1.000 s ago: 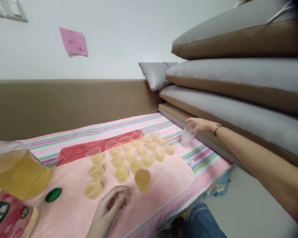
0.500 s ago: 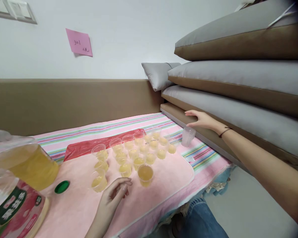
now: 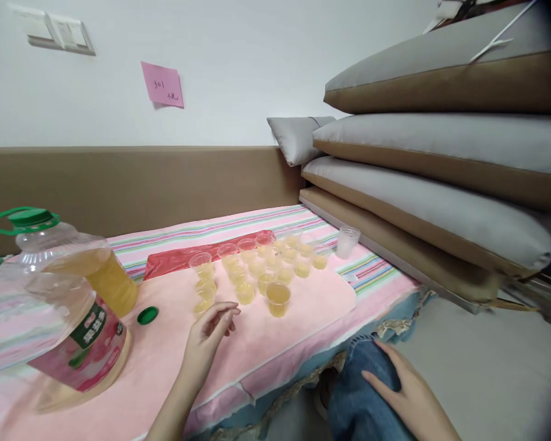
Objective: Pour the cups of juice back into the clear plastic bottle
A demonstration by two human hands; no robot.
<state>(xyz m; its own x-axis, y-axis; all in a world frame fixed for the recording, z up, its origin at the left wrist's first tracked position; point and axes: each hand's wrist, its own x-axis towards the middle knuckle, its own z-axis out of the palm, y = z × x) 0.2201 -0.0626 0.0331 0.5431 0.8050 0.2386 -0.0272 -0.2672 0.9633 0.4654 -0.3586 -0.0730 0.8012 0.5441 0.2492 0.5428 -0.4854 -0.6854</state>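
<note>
My left hand (image 3: pixel 211 334) hovers over the pink mat (image 3: pixel 312 312) with its fingers loosely curled, a little apart and holding nothing. Just beyond it stand rows of clear plastic cups with pale yellow drink; the front cup (image 3: pixel 278 299) looks fuller and darker. Spread on the denim-covered knee (image 3: pixel 362 380), my right hand (image 3: pixel 406 392) is open and empty. A nested stack of clear cups (image 3: pixel 348 242) stands upright at the mat's far right. To the left are a large juice bottle (image 3: pixel 89 343) with a pink label and a green cap (image 3: pixel 147 315) lying loose.
Behind the labelled bottle stands another big bottle (image 3: pixel 110 275) with a green lid and yellow liquid. A red plastic sheet (image 3: pixel 174 262) lies behind the cups. Stacked grey and brown cushions (image 3: pixel 422 184) border the right side. The striped cloth's edge (image 3: pixel 395 300) runs along the front.
My right hand has left the area by the cup stack and come down onto the knee. My left hand stays near the front cups. The view has shifted, showing more of the bottles.
</note>
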